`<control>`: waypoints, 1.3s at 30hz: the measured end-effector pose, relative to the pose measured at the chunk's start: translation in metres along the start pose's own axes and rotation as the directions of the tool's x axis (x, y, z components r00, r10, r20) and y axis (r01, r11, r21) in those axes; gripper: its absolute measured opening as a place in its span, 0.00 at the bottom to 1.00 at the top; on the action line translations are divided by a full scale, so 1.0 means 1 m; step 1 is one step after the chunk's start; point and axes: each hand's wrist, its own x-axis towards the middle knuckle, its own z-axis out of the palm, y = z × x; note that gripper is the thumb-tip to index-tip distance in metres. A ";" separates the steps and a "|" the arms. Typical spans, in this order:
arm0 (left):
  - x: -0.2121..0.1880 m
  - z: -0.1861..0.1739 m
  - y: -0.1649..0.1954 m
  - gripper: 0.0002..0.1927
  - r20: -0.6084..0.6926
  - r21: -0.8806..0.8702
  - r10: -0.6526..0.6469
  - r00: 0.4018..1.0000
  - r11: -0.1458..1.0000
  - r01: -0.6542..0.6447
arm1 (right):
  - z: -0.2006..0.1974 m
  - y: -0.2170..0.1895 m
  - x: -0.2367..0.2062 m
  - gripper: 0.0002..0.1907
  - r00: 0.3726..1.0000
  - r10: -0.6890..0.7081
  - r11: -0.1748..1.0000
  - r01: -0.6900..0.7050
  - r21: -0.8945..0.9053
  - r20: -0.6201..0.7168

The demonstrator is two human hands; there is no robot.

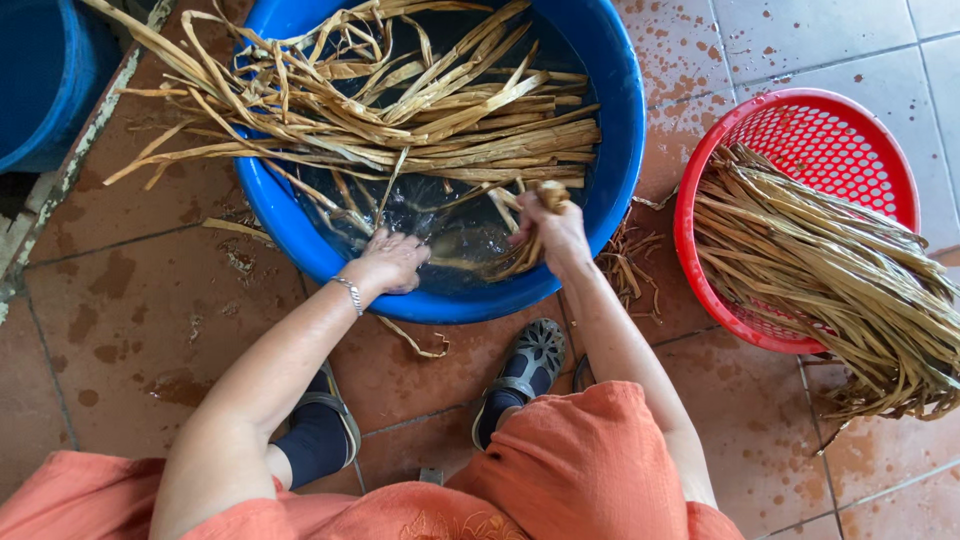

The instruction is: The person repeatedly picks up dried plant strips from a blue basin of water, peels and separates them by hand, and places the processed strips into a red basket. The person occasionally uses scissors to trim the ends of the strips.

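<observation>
Head view: right hand (552,232) grips limp tan leaf strips (530,200).

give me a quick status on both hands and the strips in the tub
Left hand down in the water of the blue tub, grip unclear. Right hand shut on a bunch of tan strips. Nothing blocking either hand.

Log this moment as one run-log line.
left hand: in water of blue basin, open | right hand: shut on strip bundle | red basket: holds strips, beside basin | floor: wet tiles
</observation>
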 end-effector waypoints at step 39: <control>0.045 -0.052 0.099 0.15 -0.417 -0.908 -0.069 0.906 0.078 -0.412 | 0.004 0.003 -0.024 0.17 0.978 -0.206 0.898 0.172 0.406 0.042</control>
